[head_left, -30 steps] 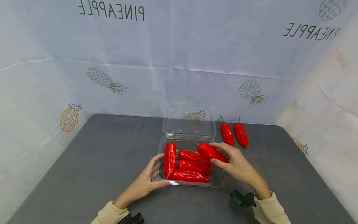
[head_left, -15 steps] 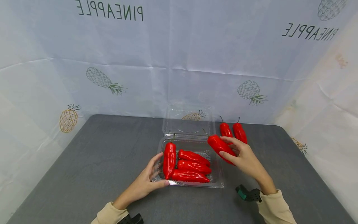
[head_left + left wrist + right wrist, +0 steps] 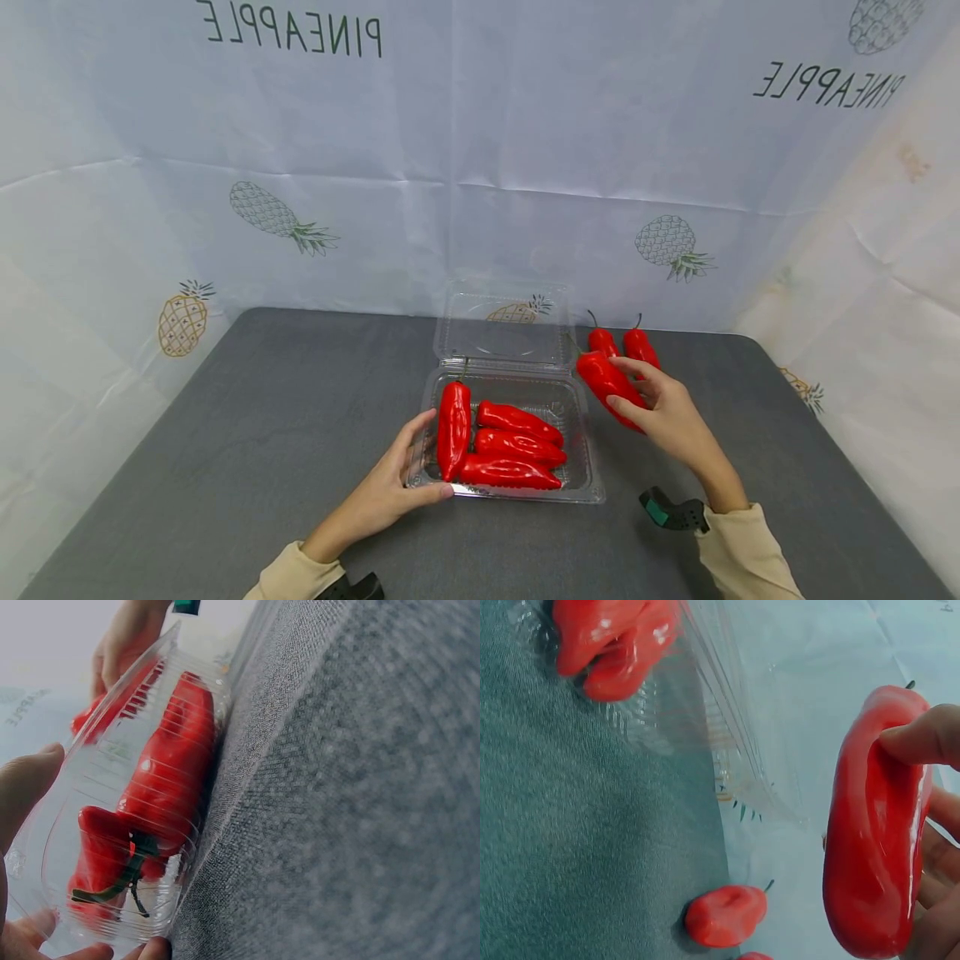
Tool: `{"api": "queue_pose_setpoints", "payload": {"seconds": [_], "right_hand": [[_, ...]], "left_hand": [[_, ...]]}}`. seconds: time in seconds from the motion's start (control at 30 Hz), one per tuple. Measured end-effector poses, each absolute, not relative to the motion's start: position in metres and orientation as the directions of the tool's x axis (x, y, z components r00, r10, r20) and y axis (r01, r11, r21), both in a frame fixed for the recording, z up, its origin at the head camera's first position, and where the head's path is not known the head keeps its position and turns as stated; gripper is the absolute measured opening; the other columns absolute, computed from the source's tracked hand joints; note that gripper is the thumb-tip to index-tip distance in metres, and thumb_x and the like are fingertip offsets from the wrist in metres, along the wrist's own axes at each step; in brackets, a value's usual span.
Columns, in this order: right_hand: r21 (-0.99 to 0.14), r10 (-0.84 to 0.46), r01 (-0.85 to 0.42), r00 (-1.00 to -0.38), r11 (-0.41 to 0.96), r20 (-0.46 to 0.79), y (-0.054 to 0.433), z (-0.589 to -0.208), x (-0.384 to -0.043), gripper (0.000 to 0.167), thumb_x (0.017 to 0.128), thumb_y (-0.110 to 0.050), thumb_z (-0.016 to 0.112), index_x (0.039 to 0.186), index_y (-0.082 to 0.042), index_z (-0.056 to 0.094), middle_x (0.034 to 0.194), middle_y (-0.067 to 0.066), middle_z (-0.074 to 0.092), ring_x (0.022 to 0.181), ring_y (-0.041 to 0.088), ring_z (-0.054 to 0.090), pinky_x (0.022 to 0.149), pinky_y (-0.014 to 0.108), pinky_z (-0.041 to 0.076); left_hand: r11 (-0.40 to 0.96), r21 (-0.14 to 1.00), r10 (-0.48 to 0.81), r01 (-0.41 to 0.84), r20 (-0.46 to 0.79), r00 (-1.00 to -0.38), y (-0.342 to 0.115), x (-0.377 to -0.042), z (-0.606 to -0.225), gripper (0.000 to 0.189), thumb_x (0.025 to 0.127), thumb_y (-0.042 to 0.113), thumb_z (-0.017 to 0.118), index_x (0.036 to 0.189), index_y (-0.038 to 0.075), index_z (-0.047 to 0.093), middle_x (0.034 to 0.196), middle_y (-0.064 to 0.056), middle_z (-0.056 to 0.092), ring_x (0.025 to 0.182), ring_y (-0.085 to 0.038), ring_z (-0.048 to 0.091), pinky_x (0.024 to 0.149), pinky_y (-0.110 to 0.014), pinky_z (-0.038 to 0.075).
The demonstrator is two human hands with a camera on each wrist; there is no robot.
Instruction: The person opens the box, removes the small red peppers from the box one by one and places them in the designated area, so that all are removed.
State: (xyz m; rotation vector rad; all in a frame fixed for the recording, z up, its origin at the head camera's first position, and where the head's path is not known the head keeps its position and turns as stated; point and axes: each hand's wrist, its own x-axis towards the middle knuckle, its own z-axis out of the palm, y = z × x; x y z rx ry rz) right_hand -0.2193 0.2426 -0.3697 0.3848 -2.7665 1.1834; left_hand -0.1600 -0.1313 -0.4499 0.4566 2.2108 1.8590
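My right hand (image 3: 671, 421) pinches a red chili pepper (image 3: 607, 383) between thumb and fingers, raised to the right of a clear plastic clamshell container (image 3: 579, 417). In the right wrist view the held pepper (image 3: 874, 847) hangs lengthwise, thumb pressed on its side. My left hand (image 3: 390, 492) grips the container's near left corner, thumb at the front edge and fingers along the left side. Inside, one chili pepper (image 3: 453, 429) lies lengthwise at the left, its stem toward the hinge. Several more chili peppers, such as the middle one (image 3: 519, 447), lie crosswise beside it.
The container's lid (image 3: 510, 337) stands open at the back, against a white cloth (image 3: 465, 142) printed with pineapples. Two chili peppers lie at the table's back right, the left one (image 3: 602, 340) and the right one (image 3: 640, 348), partly behind my right hand. The table (image 3: 315, 400) is dark grey.
My right hand has carried its pepper up from over the container's right side, rightward and back toward the two loose peppers. The left hand and container have stayed put.
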Motion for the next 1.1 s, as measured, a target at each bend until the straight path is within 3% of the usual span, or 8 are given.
{"api": "queue_pose_setpoints", "payload": {"seconds": [0.3, 0.5, 0.87, 1.1], "right_hand": [[-0.696, -0.166, -0.261, -0.965, 0.668, 0.203, 0.257, -0.369, -0.226, 0.055, 0.093, -0.005, 0.065, 0.144, 0.0, 0.044, 0.132, 0.029, 0.054, 0.106, 0.048, 0.064, 0.079, 0.048, 0.062], [-0.685, -0.123, -0.237, -0.969, 0.689, 0.212, 0.265, -0.37, -0.232, 0.057, 0.095, -0.009, 0.064, 0.146, 0.002, 0.042, 0.136, 0.031, 0.053, 0.112, 0.051, 0.061, 0.085, 0.056, 0.059], [-0.685, -0.071, -0.228, -0.966, 0.692, 0.249, 0.28, -0.382, -0.247, 0.059, 0.098, -0.012, 0.062, 0.149, 0.002, 0.036, 0.137, 0.032, 0.05, 0.114, 0.051, 0.06, 0.087, 0.055, 0.057], [-0.678, -0.037, -0.192, -0.971, 0.709, 0.237, 0.292, -0.385, -0.255, 0.06, 0.098, -0.01, 0.06, 0.151, 0.003, 0.033, 0.14, 0.033, 0.047, 0.111, 0.05, 0.061, 0.083, 0.045, 0.061]], "left_hand": [[0.151, 0.984, 0.372, 0.098, 0.035, -0.928, -0.132, -0.16, -0.451, 0.095, 0.086, 0.016, 0.077, 0.157, 0.015, 0.015, 0.165, -0.012, 0.015, 0.15, -0.039, 0.026, 0.117, -0.048, 0.03], [0.154, 0.984, 0.371, 0.093, 0.03, -0.928, -0.132, -0.16, -0.451, 0.095, 0.086, 0.017, 0.077, 0.157, 0.015, 0.015, 0.166, -0.012, 0.014, 0.15, -0.039, 0.025, 0.118, -0.048, 0.03], [0.165, 0.983, 0.365, 0.087, 0.021, -0.931, -0.132, -0.161, -0.451, 0.095, 0.085, 0.018, 0.078, 0.157, 0.015, 0.015, 0.166, -0.012, 0.015, 0.15, -0.039, 0.025, 0.118, -0.049, 0.03], [0.166, 0.982, 0.366, 0.087, 0.02, -0.93, -0.132, -0.161, -0.45, 0.095, 0.085, 0.018, 0.078, 0.157, 0.015, 0.015, 0.166, -0.011, 0.015, 0.151, -0.039, 0.024, 0.118, -0.049, 0.03]]}}
